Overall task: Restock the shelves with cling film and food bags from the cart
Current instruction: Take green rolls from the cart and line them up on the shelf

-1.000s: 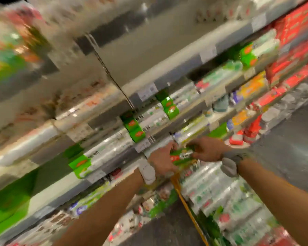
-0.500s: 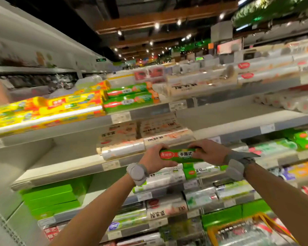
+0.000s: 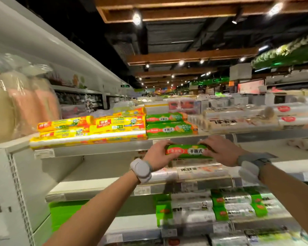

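Green cling-film roll raised to the top shelf

The left hand (image 3: pixel 159 153) and right hand (image 3: pixel 220 151) each grip one end of the green plastic-wrapped roll with a red label (image 3: pixel 187 151). It has risen from the lower tier to just under the grey metal top shelf (image 3: pixel 96 148), so placement looks close. That shelf holds matching stacked green rolls (image 3: pixel 169 125) beside yellow rolls (image 3: pixel 96 128).

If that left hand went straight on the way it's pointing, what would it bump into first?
Probably the front edge of the shelf just above it, under the stacked green boxes. The left hand grips a green roll and points up and forward; depth is hard to judge.
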The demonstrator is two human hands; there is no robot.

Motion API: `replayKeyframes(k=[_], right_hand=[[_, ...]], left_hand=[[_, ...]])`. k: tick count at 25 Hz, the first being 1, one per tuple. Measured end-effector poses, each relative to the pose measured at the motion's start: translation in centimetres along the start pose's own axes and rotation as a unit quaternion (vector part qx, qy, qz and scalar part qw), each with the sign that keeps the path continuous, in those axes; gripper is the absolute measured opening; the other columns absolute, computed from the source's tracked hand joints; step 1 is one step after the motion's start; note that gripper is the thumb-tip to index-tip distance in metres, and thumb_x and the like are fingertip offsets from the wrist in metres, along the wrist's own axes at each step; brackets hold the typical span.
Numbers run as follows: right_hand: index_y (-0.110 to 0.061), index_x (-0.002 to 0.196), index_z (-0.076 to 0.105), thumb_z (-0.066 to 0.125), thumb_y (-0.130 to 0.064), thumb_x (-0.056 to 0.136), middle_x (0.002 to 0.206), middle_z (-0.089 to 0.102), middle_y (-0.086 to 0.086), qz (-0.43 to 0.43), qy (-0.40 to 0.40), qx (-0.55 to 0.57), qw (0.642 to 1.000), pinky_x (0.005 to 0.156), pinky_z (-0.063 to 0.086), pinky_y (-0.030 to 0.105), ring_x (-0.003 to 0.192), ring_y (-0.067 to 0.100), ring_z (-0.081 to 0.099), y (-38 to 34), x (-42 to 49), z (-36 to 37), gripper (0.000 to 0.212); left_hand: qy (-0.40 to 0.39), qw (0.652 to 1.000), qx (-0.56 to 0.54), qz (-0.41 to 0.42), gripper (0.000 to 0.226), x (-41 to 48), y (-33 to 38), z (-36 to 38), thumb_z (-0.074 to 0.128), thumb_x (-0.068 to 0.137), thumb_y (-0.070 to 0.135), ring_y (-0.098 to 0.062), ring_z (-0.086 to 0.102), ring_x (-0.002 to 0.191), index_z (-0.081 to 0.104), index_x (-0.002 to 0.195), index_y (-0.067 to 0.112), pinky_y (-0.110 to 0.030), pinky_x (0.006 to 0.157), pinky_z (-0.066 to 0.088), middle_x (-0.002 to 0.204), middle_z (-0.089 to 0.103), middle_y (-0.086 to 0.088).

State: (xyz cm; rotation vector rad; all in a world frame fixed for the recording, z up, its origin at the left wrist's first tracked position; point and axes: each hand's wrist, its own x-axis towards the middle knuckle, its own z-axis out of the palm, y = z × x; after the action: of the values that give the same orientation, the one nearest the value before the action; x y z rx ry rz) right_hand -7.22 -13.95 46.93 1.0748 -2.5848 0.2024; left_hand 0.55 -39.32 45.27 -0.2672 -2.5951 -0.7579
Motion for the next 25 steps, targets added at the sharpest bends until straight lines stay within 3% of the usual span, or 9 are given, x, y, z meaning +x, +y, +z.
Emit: replayKeyframes(k=[3, 8, 11, 16, 20, 25], right_hand=[[-0.023, 0.142, 0.041, 0.044, -0.042, 0.101, 0.127, 0.047, 0.003, -0.001, 0.02, -0.014, 1.0, 0.096, 0.042, 0.038, 0.111, 0.014, 0.04, -0.1, 3.3, -1.6, 0.045], [-0.024, 0.142, 0.041, 0.043, -0.044, 0.1, 0.135, 0.047, 0.001, -0.049, 0.058, -0.041, 0.996, 0.104, 0.04, 0.042, 0.126, 0.02, 0.042, 2.0, 10.7, -3.8, 0.046], [-0.03, 0.142, 0.04, 0.045, -0.043, 0.099, 0.141, 0.044, 0.001, -0.054, 0.062, -0.025, 0.996, 0.11, 0.034, 0.053, 0.135, 0.023, 0.035, 3.6, 15.2, -4.3, 0.044], [-0.02, 0.136, 0.046, 0.048, -0.039, 0.1, 0.137, 0.047, 0.004, -0.062, 0.032, -0.055, 0.996, 0.108, 0.034, 0.041, 0.129, 0.022, 0.039, 5.7, 22.6, -3.3, 0.041], [-0.016, 0.137, 0.045, 0.05, -0.039, 0.099, 0.137, 0.048, 0.006, -0.055, 0.001, -0.047, 0.997, 0.105, 0.038, 0.038, 0.125, 0.021, 0.043, 6.8, 27.5, -0.3, 0.046], [-0.013, 0.138, 0.044, 0.051, -0.039, 0.099, 0.141, 0.046, 0.007, -0.045, -0.017, -0.059, 0.997, 0.106, 0.037, 0.035, 0.128, 0.023, 0.043, 6.5, 31.6, 2.2, 0.048]], left_hand=[[0.02, 0.998, 0.061, 0.005, 0.055, 3.2, -1.0, -2.0, 0.059, 0.091, 0.053, -0.017, 0.052, 0.115, 0.05, 0.136, 0.021, -0.034, 0.099, 0.046, 0.131, 0.053, -0.002], [0.058, 0.989, 0.134, 0.014, 0.051, 9.2, -1.5, -4.8, 0.054, 0.097, 0.044, -0.022, 0.047, 0.124, 0.049, 0.139, 0.017, -0.029, 0.101, 0.037, 0.138, 0.043, -0.008], [0.077, 0.983, 0.164, 0.003, 0.043, 13.3, -2.0, -6.0, 0.057, 0.098, 0.036, -0.026, 0.047, 0.126, 0.05, 0.137, 0.019, -0.033, 0.104, 0.038, 0.141, 0.039, -0.01], [0.085, 0.974, 0.199, -0.062, 0.048, 18.7, -4.8, -7.8, 0.057, 0.082, 0.002, -0.03, 0.053, 0.115, 0.058, 0.129, 0.015, -0.037, 0.098, 0.045, 0.134, 0.043, -0.012], [0.069, 0.968, 0.232, -0.071, 0.042, 21.2, -7.8, -8.6, 0.056, 0.08, 0.001, -0.023, 0.055, 0.099, 0.064, 0.118, 0.015, -0.032, 0.087, 0.046, 0.122, 0.052, -0.01], [0.008, 0.953, 0.301, -0.028, 0.038, 23.8, -10.2, -8.3, 0.06, 0.087, 0.013, -0.027, 0.052, 0.117, 0.062, 0.124, 0.019, -0.039, 0.094, 0.048, 0.125, 0.057, -0.008]])
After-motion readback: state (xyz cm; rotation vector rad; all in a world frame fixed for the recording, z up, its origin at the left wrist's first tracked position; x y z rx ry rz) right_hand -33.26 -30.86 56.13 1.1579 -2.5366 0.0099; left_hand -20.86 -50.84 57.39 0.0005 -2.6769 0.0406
